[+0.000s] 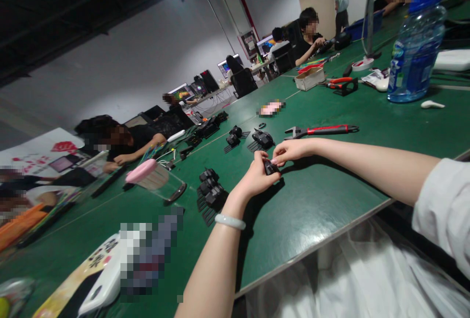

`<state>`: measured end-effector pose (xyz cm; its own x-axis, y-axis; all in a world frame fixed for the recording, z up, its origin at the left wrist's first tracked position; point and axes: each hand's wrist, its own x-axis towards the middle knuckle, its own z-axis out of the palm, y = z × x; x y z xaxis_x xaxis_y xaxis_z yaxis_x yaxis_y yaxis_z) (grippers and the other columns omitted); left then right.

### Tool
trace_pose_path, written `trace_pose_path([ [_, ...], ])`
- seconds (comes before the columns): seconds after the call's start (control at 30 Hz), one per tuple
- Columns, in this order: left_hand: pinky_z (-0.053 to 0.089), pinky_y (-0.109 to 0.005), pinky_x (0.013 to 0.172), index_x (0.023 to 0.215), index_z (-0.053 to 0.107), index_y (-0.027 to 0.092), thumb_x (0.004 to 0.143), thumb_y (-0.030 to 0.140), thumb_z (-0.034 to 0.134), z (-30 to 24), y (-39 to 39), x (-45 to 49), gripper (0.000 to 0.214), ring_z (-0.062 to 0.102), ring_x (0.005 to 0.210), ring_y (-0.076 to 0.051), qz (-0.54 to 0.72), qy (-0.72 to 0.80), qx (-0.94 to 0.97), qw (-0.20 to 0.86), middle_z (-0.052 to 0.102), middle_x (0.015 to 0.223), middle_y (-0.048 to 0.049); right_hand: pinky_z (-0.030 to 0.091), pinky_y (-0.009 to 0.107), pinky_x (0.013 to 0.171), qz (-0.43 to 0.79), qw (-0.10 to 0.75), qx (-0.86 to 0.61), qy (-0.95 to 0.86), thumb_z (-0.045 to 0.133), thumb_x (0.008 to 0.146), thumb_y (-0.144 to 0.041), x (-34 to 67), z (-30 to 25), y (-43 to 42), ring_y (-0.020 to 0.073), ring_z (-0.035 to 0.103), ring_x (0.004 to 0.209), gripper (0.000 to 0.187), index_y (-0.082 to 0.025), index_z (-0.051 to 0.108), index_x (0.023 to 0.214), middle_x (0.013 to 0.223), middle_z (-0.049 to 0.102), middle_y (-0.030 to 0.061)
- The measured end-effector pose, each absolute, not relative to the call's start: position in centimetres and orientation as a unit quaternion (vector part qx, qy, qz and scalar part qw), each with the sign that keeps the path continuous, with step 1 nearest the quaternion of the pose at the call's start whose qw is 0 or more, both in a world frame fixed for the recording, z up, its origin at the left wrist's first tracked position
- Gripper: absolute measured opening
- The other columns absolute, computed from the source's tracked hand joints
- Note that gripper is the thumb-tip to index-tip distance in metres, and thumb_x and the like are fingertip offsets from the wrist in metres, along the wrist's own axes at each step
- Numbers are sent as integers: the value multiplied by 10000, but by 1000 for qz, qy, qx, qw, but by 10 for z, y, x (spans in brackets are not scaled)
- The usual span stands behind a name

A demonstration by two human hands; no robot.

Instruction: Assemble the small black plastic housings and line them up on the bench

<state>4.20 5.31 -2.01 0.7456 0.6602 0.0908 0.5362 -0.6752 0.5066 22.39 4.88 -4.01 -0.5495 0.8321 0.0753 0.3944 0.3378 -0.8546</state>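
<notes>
My left hand (255,177) and my right hand (293,151) meet over the green table (323,195), both closed on one small black plastic part (270,166). A pale bangle (230,221) circles my left wrist. A pile of similar black parts (210,191) lies to the left of my left hand. Two more black parts (261,139) (233,138) rest just beyond my hands. A red-handled adjustable wrench (320,131) lies beyond my right forearm.
A large water bottle (414,53) stands at the far right. A clear container with a pink lid (154,178) sits on the left. A cardboard box (309,78) and red pliers (340,81) lie farther back. Several other people sit along the table. The table edge runs beneath my arms.
</notes>
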Motion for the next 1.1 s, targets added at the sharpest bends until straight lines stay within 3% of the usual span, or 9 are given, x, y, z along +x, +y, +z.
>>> trace_pose_path([
  [0.53,376,-254,636,976,309,159,609,277,561,-21,54,42,460,442,689,-111,141,330,903,235,415,788,7,386,223,623,424,282,-408,-758,513,649,-515,224,-40,48,143,544,709,449,-99,596,797,761,605,46],
  [0.9,372,-249,649,981,305,158,622,245,547,-24,55,41,442,444,741,-122,149,322,904,239,425,836,-8,425,262,678,503,312,-383,-709,497,671,-513,221,-46,52,137,551,703,465,-84,552,841,744,590,62],
  [1.1,379,-251,659,965,318,162,616,225,544,-23,54,40,421,449,752,-127,156,322,901,244,424,845,-6,409,260,691,493,316,-348,-732,618,612,-393,223,-45,51,120,528,733,396,-117,504,872,796,555,30],
])
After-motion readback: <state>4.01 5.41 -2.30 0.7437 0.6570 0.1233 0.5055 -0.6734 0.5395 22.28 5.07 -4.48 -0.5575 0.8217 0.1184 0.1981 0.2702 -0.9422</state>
